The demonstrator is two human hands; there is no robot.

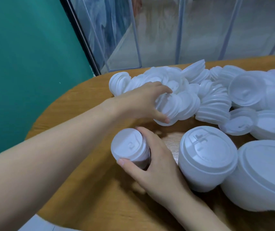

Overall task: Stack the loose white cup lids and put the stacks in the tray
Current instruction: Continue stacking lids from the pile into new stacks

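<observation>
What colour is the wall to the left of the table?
Teal green wall, plain with no pattern; the head view shows it.

Likely a cafe or shop back room. Takeaway lids [217, 100] heap a wooden table [86, 189]. Behind hang clear plastic strip curtains [158, 30].

Two hands are in view, the left hand [138, 102] and the right hand [156, 164]. Three upright stacks of lids [207, 157] stand on the surface [83, 189]. The loose white lids [217, 104] beyond lie heaped, too many and too overlapped to count.
</observation>
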